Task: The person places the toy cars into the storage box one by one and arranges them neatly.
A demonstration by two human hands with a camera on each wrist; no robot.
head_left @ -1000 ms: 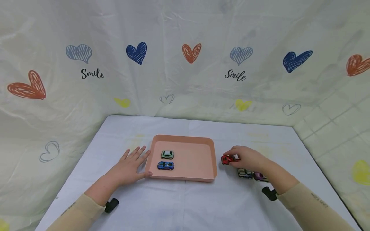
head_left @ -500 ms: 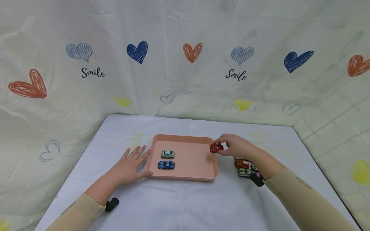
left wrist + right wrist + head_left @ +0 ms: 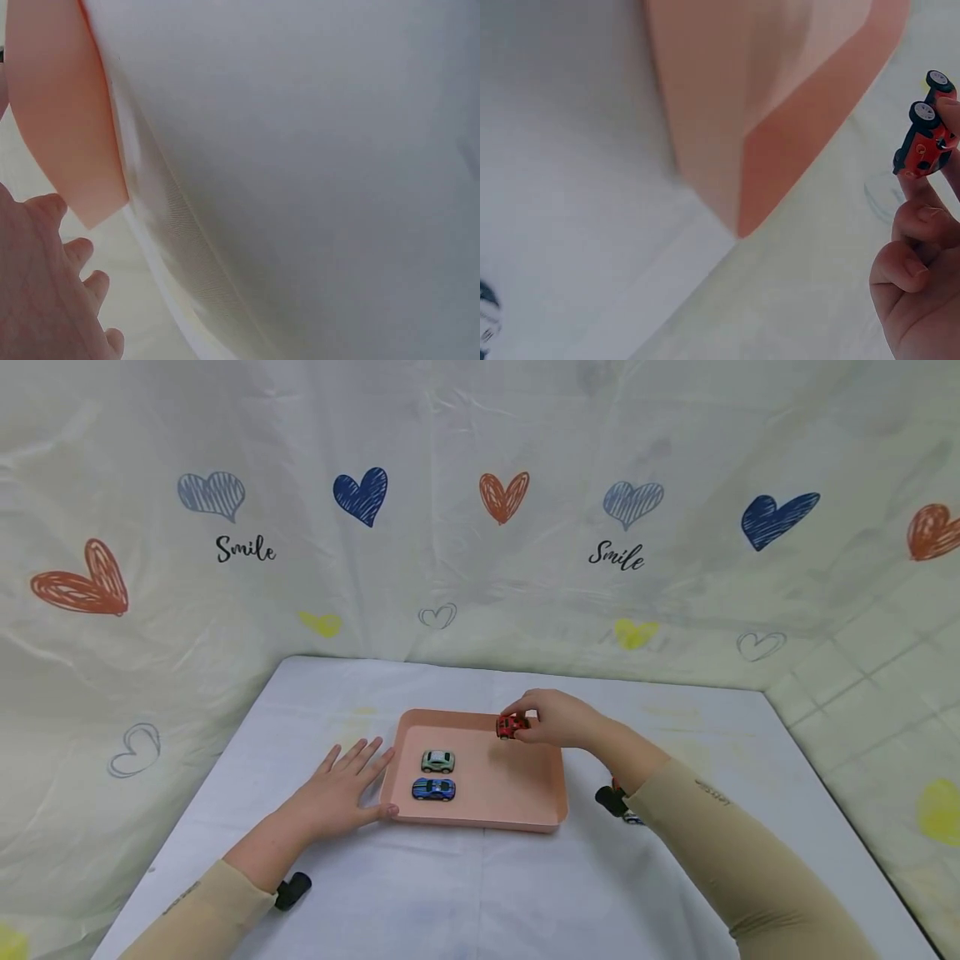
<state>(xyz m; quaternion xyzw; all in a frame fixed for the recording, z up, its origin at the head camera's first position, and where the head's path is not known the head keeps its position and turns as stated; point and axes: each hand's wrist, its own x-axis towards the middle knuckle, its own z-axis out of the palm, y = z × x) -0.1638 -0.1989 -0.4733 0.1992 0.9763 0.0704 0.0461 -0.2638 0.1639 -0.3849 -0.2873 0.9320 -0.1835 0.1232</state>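
Note:
Between thumb and fingers my right hand (image 3: 562, 720) pinches a red toy car (image 3: 512, 727), held above the far right part of a pink tray (image 3: 487, 817). The right wrist view shows the same red toy car (image 3: 928, 131) with its wheels turned towards the camera. My left hand (image 3: 337, 793) lies with fingers spread at the tray's left edge, its thumb touching the near left corner. Inside the tray, on the left, a green toy car (image 3: 437, 762) stands behind a blue toy car (image 3: 433, 789).
Right of the tray, more toy cars (image 3: 633, 818) sit on the white table (image 3: 420, 893), mostly hidden by my right sleeve (image 3: 712, 843) and a black wrist camera (image 3: 611, 800). A curtain with printed hearts (image 3: 502, 497) hangs behind the table.
My right hand has lifted the red toy car from the group on the right and carried it left over the tray. The left hand has stayed put.

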